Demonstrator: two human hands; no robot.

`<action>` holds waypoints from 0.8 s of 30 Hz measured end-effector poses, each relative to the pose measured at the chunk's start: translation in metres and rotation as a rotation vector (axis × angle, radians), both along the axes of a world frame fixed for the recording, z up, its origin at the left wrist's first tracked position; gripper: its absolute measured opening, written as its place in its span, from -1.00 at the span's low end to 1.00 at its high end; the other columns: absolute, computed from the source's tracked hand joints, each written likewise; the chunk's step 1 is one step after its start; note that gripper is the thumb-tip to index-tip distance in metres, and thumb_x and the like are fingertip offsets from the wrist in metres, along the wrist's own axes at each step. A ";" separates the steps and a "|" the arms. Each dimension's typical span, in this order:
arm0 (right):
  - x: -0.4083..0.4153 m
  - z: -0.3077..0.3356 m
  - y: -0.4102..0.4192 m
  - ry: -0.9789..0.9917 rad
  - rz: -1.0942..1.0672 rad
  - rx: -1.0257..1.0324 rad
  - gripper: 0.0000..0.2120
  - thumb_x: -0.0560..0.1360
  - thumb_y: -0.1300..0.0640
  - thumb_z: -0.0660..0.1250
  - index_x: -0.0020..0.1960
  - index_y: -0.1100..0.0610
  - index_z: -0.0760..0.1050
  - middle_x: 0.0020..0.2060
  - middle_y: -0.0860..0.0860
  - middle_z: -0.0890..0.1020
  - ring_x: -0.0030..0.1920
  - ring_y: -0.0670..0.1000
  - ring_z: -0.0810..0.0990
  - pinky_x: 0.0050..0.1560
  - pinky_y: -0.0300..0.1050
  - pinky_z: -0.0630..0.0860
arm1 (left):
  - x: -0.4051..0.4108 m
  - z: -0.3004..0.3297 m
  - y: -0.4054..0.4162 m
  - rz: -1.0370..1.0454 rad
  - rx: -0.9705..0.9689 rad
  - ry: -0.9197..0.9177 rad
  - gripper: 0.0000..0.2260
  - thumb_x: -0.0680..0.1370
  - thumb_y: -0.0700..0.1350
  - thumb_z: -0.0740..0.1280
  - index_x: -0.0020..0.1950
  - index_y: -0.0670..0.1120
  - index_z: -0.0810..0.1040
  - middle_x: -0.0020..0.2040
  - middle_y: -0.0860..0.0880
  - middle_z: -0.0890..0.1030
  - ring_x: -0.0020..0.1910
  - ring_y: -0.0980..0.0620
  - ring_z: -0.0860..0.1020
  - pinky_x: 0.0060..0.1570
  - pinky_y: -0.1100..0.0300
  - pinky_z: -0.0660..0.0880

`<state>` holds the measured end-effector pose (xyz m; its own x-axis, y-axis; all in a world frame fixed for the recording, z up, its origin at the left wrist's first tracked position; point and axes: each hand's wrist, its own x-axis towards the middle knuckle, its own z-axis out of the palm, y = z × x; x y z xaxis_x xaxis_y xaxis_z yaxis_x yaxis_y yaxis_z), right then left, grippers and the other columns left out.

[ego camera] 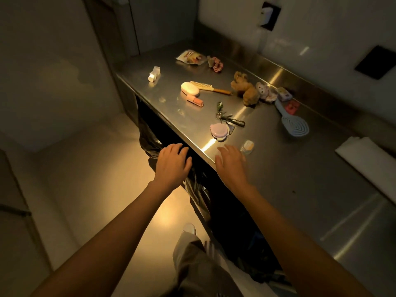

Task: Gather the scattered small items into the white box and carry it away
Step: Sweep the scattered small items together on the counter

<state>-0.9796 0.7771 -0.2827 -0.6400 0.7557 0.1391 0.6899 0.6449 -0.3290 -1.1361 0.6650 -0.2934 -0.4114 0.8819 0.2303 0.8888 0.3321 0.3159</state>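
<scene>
Small items lie scattered on a steel counter (289, 179). A small clear bottle (247, 146) stands just beyond my right hand (230, 162), whose relaxed fingers hover over the counter's front edge, empty. Past it sit a lilac round case (219, 130) and a key bunch (229, 119). My left hand (173, 161) hangs relaxed in front of the edge, holding nothing. Farther back lie a pink tube (194, 100), a white oval case (189, 88), a wooden comb (211, 87), a brown plush toy (244, 87) and a blue hairbrush (293, 125). A white box edge (368, 159) shows at right.
A white tube (154, 73), a snack packet (190, 57) and a scrunchie (215, 64) lie near the back left. A small patterned pouch (265, 91) and a red item (291, 106) sit by the backsplash. A black bag (150, 133) hangs under the counter. Floor lies to the left.
</scene>
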 end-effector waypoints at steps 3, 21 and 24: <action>-0.022 -0.006 0.035 0.003 -0.066 0.001 -0.70 0.56 0.11 0.19 0.23 0.19 0.49 0.18 0.15 0.54 0.19 0.12 0.47 0.18 0.05 0.40 | -0.027 0.002 0.037 -0.035 -0.033 0.031 -0.63 0.57 0.04 0.10 0.20 -0.13 0.54 0.14 -0.09 0.57 0.16 -0.10 0.49 0.14 -0.02 0.42; -0.052 -0.021 0.164 -0.003 -0.324 -0.024 -0.66 0.57 0.08 0.18 0.28 0.18 0.47 0.23 0.16 0.52 0.27 0.15 0.43 0.26 0.12 0.37 | -0.073 0.000 0.212 -0.298 -0.084 0.002 -0.65 0.57 0.00 0.18 0.25 -0.15 0.49 0.26 -0.21 0.50 0.25 -0.19 0.43 0.20 -0.04 0.37; -0.041 -0.024 0.158 0.006 -0.409 -0.035 -0.64 0.57 0.12 0.18 0.33 0.19 0.43 0.28 0.17 0.48 0.32 0.15 0.39 0.31 0.10 0.33 | -0.063 -0.006 0.223 -0.403 -0.091 -0.012 -0.60 0.55 0.05 0.13 0.26 -0.16 0.48 0.26 -0.21 0.49 0.24 -0.21 0.43 0.19 -0.07 0.38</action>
